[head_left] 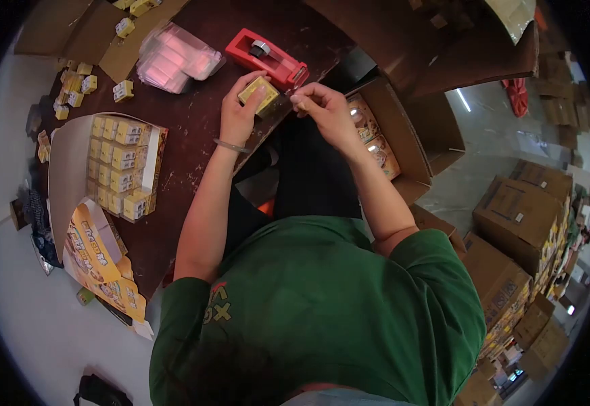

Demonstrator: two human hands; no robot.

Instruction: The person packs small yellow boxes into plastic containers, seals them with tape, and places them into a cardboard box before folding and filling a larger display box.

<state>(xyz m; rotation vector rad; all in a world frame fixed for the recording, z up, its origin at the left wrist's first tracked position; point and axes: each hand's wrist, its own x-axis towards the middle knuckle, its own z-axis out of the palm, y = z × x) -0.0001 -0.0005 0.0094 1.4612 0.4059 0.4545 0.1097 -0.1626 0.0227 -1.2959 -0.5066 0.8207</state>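
The left hand (pixel 238 111) grips a small yellow box (pixel 262 98) over the edge of the counter (pixel 190 125), just beside a red tape dispenser (pixel 278 65). The right hand (pixel 327 113) pinches its fingertips together nearby — whether on anything, I cannot tell. Similar boxes (pixel 107 152) stand in an open carton (pixel 153 162).

Floor (pixel 467 145): pale, glossy at the right
Cartons (pixel 521 216): brown, stacked at the right
Red bundle (pixel 515 99): upper right, near more cartons
Black item (pixel 102 391): lower left, kind unclear
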